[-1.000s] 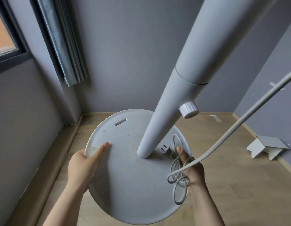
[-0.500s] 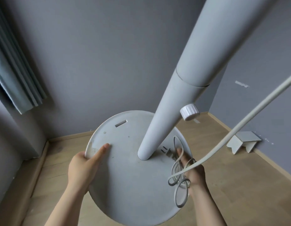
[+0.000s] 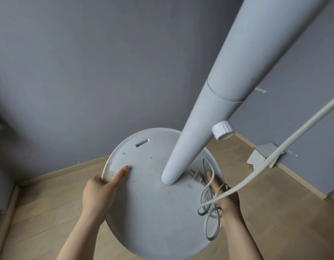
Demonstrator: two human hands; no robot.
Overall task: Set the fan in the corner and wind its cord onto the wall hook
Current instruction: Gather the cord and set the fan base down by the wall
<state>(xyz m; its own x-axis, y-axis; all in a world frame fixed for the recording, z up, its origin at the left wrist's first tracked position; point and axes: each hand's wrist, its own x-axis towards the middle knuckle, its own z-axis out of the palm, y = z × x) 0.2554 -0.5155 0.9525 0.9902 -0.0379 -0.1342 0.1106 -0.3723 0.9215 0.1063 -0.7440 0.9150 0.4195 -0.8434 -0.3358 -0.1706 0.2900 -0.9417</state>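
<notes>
I hold a white standing fan off the wooden floor by its round base (image 3: 153,212). Its thick pole (image 3: 214,113) rises toward the top right, with a ribbed white knob (image 3: 222,131) on its side. My left hand (image 3: 102,192) grips the base's left rim, thumb on top. My right hand (image 3: 227,199) grips the right rim and pins looped white cord (image 3: 209,207) against it. The plug (image 3: 197,178) lies on the base near the pole. A long stretch of cord (image 3: 286,147) runs up to the right. The fan head and any wall hook are out of view.
Grey walls meet in a corner behind the pole. A wooden floor (image 3: 40,199) with skirting runs along them. A white folded cardboard piece (image 3: 259,156) lies at the right wall's foot. A scrap of white tape (image 3: 261,90) sticks to the right wall.
The view has swung right: window and curtain have left the frame, and the cardboard piece has shifted leftward. Both hands keep the same hold on the fan base.
</notes>
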